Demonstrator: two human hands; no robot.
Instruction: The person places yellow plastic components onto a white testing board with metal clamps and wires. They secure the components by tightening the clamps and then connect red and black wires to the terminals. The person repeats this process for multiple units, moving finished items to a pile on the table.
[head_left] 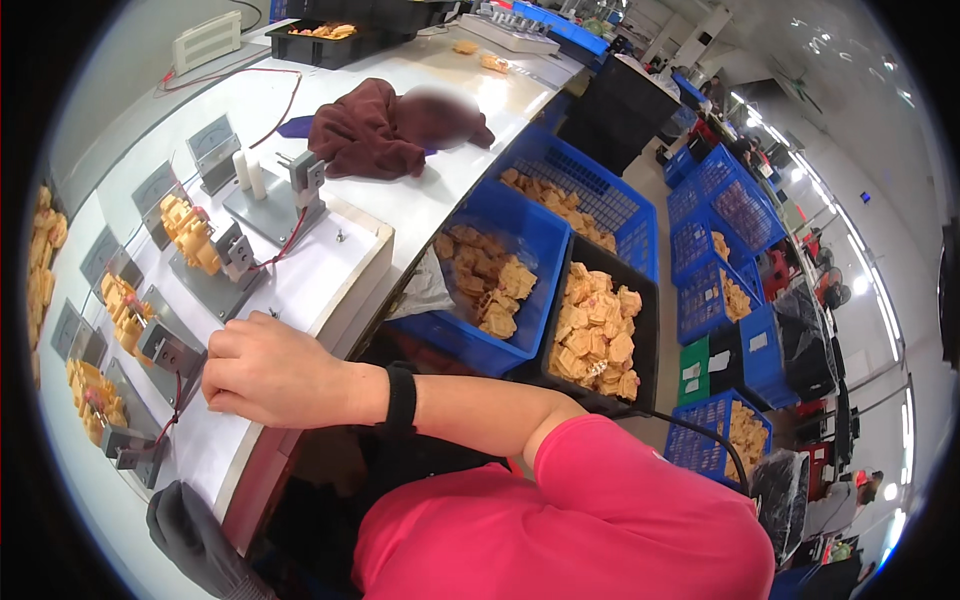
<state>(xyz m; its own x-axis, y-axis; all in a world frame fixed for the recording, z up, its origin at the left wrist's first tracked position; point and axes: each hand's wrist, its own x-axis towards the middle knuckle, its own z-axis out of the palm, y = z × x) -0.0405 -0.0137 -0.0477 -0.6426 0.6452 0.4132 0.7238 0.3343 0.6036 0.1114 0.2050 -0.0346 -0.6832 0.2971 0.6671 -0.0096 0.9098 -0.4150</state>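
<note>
My right hand (285, 375), bare with a black band at its wrist, reaches across the bench's front edge. Its fingers are curled, and whatever they may hold is hidden. Just beyond them stands a grey test fixture (165, 352) with a yellow plastic part (124, 312) mounted at its far end. Similar fixtures to either side carry another yellow part (190, 232) and a nearer yellow part (95, 398). At the lower left, a dark grey glove (190, 530) with a ribbed cuff appears to cover my left hand; its fingers cannot be made out.
Analog meters (210, 140) stand behind the fixtures, with red wires in front. A brown cloth (365, 130) lies farther along the white bench. On my right are a blue crate (545, 335) and a black crate (650, 365) of yellow parts; more blue crates (720, 205) line the aisle.
</note>
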